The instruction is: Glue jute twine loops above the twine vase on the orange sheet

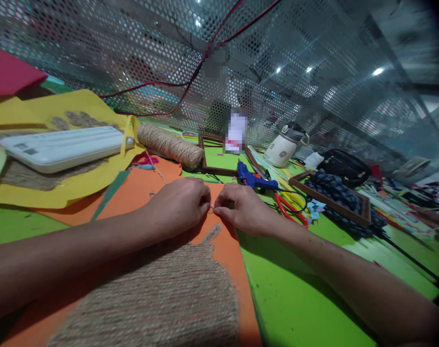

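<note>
Over an orange sheet [224,250], my left hand [185,202] and my right hand [241,207] meet with fingertips pinched close together. A thin, pale loop of twine [211,208] shows between them. Just below, a small leaf-like coil of twine [212,233] lies on the sheet, joined to a broad shape of rows of jute twine [161,299]. Behind my left hand lies a spool of jute twine [172,147], a loose strand trailing from it toward the hand. Beyond my right hand rests a blue glue gun [255,178].
Red-handled scissors [289,212] and a wooden frame [331,197] lie to the right. Farther back stand a white bottle [280,147] and a black pouch [344,166]. A white box-shaped device [67,147] rests on yellow sheets [96,103] at left. Perforated metal mesh [143,53] rises behind the table.
</note>
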The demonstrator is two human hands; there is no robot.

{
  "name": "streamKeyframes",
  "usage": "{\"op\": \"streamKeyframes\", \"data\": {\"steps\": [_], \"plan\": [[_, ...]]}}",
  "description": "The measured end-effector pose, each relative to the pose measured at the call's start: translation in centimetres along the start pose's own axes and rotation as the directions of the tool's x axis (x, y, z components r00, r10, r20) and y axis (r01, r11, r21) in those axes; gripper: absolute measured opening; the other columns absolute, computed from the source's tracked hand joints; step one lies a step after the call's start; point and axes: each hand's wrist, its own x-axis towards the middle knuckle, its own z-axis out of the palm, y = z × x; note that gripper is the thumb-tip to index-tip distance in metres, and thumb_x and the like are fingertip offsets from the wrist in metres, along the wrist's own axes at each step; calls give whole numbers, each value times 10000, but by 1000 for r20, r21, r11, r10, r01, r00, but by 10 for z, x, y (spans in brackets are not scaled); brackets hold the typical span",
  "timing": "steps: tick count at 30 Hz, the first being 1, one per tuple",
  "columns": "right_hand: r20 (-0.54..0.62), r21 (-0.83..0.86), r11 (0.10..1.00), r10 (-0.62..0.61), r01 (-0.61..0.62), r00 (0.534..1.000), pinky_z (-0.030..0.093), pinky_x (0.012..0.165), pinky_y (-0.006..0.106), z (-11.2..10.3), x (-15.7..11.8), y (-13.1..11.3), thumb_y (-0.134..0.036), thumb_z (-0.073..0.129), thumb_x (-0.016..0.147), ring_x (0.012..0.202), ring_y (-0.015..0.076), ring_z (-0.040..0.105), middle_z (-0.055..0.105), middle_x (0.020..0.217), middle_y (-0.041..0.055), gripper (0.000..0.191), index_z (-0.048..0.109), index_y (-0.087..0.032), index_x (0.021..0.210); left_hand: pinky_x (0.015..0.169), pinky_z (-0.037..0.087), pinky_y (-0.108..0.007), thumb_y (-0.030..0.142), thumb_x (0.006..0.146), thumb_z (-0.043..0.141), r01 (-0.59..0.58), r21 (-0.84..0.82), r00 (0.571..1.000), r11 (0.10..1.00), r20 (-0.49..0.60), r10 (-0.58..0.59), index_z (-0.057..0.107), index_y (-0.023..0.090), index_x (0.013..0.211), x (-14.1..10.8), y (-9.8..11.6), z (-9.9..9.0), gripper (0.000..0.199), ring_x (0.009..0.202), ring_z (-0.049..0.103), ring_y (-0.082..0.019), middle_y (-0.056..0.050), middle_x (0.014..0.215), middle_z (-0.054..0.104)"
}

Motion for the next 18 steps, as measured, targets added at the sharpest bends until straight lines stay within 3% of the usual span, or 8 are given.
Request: {"op": "streamKeyframes", "data": {"steps": [7,14,18], "plan": [[-10,-8,1000,-21,21,1000,460,696,316,2,-1,1,-46,728,843,772,166,590,655,818,39,174,675,-174,738,653,360,-341,292,945,512,-221,126,972,967,-48,228,744,183,764,-1,-5,4,314,782,567,-225,-99,828,667],[-23,-1,999,-44,44,999,479,714,322,3,-1,2,-58,726,858,804,173,608,650,840,41,111,739,-165,833,726,408,-341,328,900,585,-107,-47,994,993,-35,105,754,212,744,0,1,0,258,784,583,-224,-70,754,651],[-15,-16,999,-52,52,999,485,735,329,4,0,2,-61,722,865,828,184,619,659,852,61,95,766,-145,864,698,397,-326,296,864,570,-87,-17,996,996,-8,87,755,209,735,0,0,-3,241,785,577,-217,-75,771,662]]}}
